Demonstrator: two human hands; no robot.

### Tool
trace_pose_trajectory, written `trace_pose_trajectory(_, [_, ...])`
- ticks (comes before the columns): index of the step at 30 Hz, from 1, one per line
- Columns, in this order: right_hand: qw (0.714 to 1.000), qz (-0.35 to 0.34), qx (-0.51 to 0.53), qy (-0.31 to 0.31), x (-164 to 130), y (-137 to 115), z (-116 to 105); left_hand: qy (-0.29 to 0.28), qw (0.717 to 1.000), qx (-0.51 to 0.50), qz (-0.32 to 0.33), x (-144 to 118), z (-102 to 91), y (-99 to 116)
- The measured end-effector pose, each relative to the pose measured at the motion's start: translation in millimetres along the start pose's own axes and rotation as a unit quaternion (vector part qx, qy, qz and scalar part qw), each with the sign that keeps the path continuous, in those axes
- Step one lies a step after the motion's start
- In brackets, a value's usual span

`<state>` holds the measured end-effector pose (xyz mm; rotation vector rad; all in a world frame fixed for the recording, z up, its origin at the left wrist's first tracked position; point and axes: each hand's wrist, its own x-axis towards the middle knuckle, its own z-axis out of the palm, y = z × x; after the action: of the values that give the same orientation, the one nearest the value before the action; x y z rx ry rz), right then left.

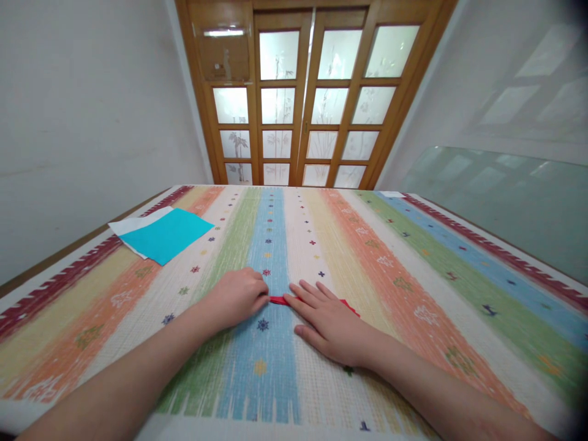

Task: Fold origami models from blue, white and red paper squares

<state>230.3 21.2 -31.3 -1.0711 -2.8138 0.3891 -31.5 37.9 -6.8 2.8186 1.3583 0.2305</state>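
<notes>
A narrow piece of folded red paper (278, 300) lies across the blue stripe of the tablecloth, mostly hidden under a hand. Its left tip is pinched between the closed fingers of my left hand (235, 298). My right hand (327, 320) rests flat over the paper's middle and right part, palm down, with the fingers stretched out and slightly apart. Past the back of that hand, a red end with a jagged, layered-looking edge sticks out to the right.
A turquoise sheet of paper (168, 236) lies partly over a white sheet (146, 224) at the table's left side. Under everything spreads a striped tablecloth (257, 392). Wooden doors with glass panes (294, 101) stand beyond the far edge, and a greenish glass panel (505, 202) is at right.
</notes>
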Motion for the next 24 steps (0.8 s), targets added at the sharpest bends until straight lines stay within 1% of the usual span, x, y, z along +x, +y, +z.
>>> trace_pose_trajectory(2, [1.000, 0.000, 0.006, 0.001, 0.8, 0.3, -2.3, -0.007, 1.000, -0.010, 0.020, 0.8, 5.5, 0.8])
trace_pose_trajectory(6, [1.000, 0.001, 0.012, 0.022, 1.9, 1.3, -5.4, -0.001, 0.999, -0.030, 0.021, 2.3, 12.0, 2.8])
trace_pose_trajectory(12, [0.996, -0.004, 0.017, 0.086, 3.3, -0.8, -6.6, 0.013, 0.999, -0.049, 0.019, 3.7, 12.2, 8.2])
trace_pose_trajectory(16, [0.993, 0.006, 0.020, 0.120, 4.3, -1.5, -6.7, 0.022, 0.998, -0.061, 0.018, 3.5, 12.6, 13.4])
trace_pose_trajectory(19, [0.991, 0.019, 0.001, 0.133, 3.6, -1.9, -7.3, 0.043, 0.996, -0.077, 0.027, 2.8, 14.3, 15.8])
trace_pose_trajectory(24, [0.990, 0.025, -0.049, 0.128, 1.5, -6.2, -9.8, 0.096, 0.987, -0.095, 0.082, 1.0, 15.4, 18.3])
